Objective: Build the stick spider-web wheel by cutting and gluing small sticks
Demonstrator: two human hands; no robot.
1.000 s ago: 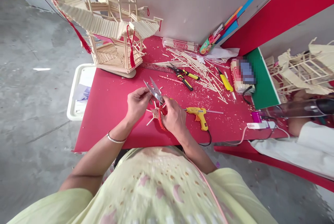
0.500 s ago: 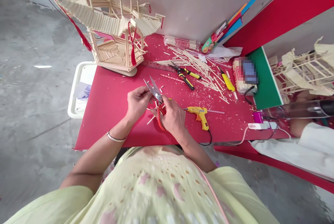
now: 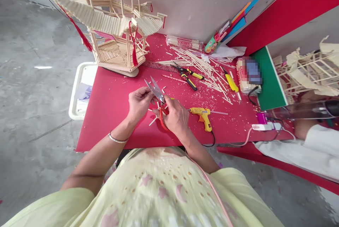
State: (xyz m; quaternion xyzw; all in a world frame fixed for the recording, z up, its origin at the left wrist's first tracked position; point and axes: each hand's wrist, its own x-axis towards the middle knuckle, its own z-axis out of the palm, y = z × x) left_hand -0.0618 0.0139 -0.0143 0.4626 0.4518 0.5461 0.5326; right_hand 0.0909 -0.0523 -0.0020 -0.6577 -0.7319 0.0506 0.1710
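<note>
My right hand point(image 3: 177, 115) is closed around the red handles of a pair of scissors point(image 3: 158, 94), whose blades stand apart and point up and to the left. Close to the blades, my left hand point(image 3: 140, 104) pinches something too small to make out, its thumb and forefinger pressed together. Beneath and between both hands lie short pieces of wooden stick point(image 3: 153, 121), partly covered by the scissors and my fingers. A yellow glue gun point(image 3: 201, 115) rests on the red table point(image 3: 106, 114) just right of my right hand.
A stick-built pavilion model point(image 3: 116, 50) with red tassels stands at the back left. Loose sticks point(image 3: 190, 61), yellow-black pliers point(image 3: 188, 78) and a yellow utility knife point(image 3: 231, 82) lie beyond my hands. At right are a power strip point(image 3: 262, 127) and another person's white sleeve point(image 3: 320, 142).
Both hands stay almost in place, and the scissors' blades remain apart. Only a very slight shift of the hands and scissors shows.
</note>
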